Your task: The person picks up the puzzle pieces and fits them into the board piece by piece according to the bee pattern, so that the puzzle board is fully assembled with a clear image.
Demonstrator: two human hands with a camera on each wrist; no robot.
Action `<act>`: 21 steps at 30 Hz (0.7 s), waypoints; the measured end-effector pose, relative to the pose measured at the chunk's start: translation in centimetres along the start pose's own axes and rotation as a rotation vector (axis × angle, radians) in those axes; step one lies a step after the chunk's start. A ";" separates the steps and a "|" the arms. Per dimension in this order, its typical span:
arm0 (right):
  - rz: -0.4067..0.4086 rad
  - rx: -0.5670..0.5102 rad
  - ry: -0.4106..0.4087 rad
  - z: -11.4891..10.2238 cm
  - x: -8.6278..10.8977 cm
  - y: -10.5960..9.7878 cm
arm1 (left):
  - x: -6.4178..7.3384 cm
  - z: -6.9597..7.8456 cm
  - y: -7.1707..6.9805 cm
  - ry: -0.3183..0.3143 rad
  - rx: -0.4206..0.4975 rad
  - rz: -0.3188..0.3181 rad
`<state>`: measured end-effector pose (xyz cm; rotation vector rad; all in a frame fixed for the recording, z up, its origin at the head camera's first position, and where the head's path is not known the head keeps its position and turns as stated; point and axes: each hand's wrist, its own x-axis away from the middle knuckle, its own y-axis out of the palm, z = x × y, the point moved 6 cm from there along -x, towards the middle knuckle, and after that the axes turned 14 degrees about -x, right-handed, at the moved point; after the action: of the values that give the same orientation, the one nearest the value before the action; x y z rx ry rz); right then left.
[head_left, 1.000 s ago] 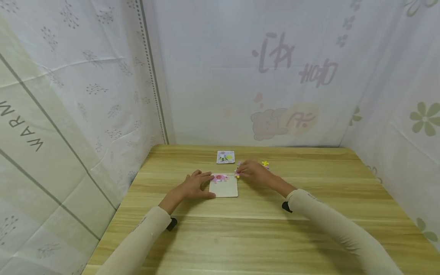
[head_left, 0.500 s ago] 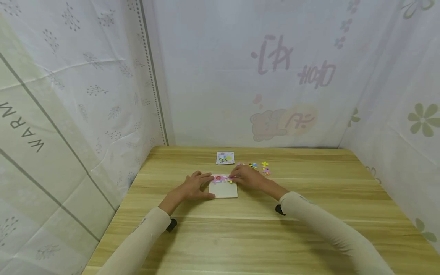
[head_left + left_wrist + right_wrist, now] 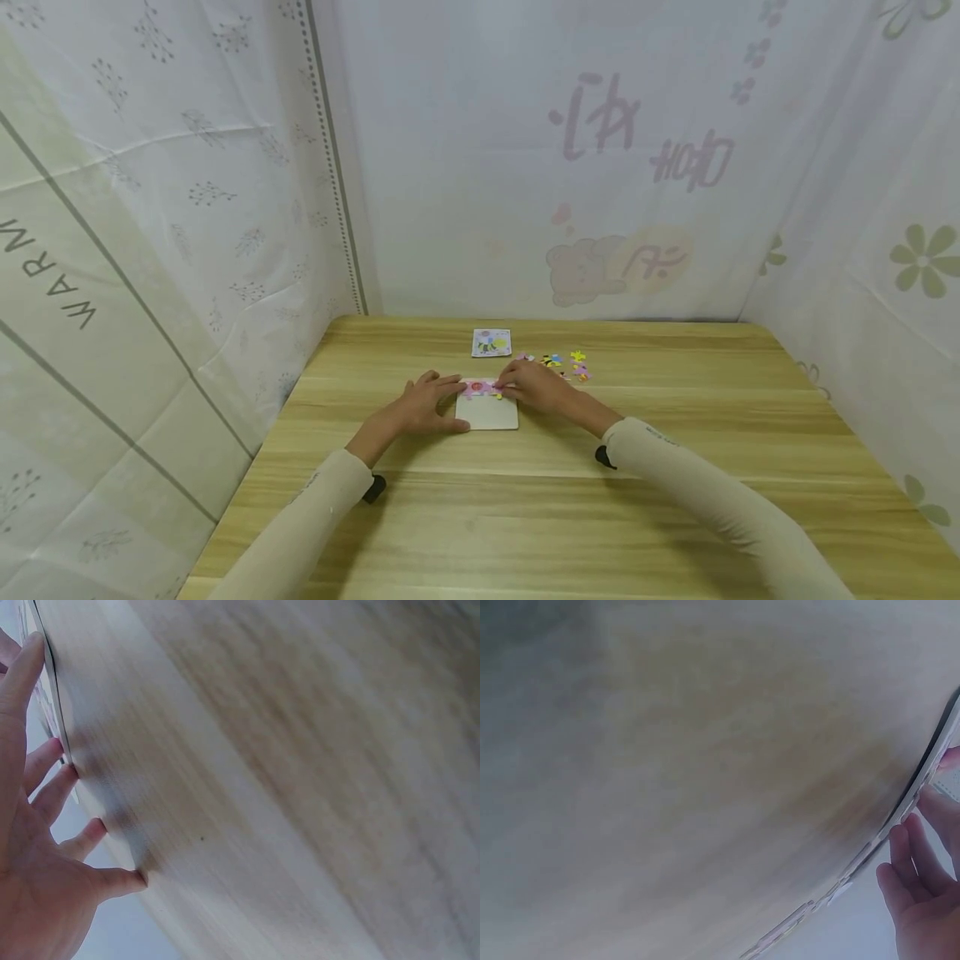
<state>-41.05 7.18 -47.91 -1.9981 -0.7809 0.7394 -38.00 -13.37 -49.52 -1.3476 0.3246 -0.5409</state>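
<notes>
A square cream puzzle board lies on the table, with pink jigsaw pieces along its far edge. Spread over its left side, my left hand steadies it, index finger near the far corner and thumb at the near one. The left wrist view shows that hand's fingers apart and touching down. At the board's far right, my right hand pinches a puzzle piece, mostly hidden by the fingertips; a bit of yellow shows. In the right wrist view the thumb and fingers meet at the board's edge.
A picture card with a bee lies beyond the board. Right of it are loose puzzle pieces: a yellow one, a black-and-yellow one and several pinkish ones. Patterned curtains enclose the wooden table.
My right hand has moved left from beside the board onto its far right part, carrying the puzzle piece up against the pink ones. The left hand stays put.
</notes>
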 end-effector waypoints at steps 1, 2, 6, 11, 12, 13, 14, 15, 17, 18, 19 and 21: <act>0.001 0.002 -0.002 0.0 0.1 0.0 | 0.0 0.0 0.0 0.001 0.000 0.002; 0.003 0.005 -0.008 0.0 0.1 -0.1 | 0.0 0.1 -0.1 0.002 0.002 0.004; 0.009 0.009 -0.039 -0.2 0.2 -0.3 | -0.1 0.2 -0.2 0.008 -0.002 0.010; -0.008 -0.012 -0.035 -0.4 0.4 -0.4 | 0.0 0.1 -0.1 0.003 -0.008 0.004; -0.010 -0.011 -0.034 -0.4 0.5 -0.3 | 0.0 0.1 -0.1 0.002 -0.008 0.004; -0.011 -0.010 -0.033 -0.4 0.5 -0.3 | 0.0 0.1 -0.1 0.001 -0.007 0.005; -0.009 -0.009 -0.034 -0.4 0.5 -0.3 | 0.0 0.1 -0.1 0.001 -0.008 0.006; -0.008 -0.006 -0.035 -0.4 0.5 -0.3 | 0.0 0.1 -0.1 0.002 -0.011 0.007; -0.005 -0.002 -0.041 -0.4 0.4 -0.3 | 0.0 0.1 0.0 0.002 -0.014 0.006; -0.004 0.003 -0.046 -0.3 0.4 -0.3 | 0.0 0.1 0.0 0.002 -0.014 0.007; -0.003 0.005 -0.049 -0.3 0.4 -0.3 | 0.0 0.1 0.0 0.002 -0.014 0.006; -0.001 0.011 -0.057 -0.2 0.4 -0.3 | 0.0 0.2 0.0 0.001 -0.013 0.008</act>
<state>-40.68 7.49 -47.67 -1.9738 -0.8097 0.8011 -37.91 -13.25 -49.49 -1.3585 0.3344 -0.5338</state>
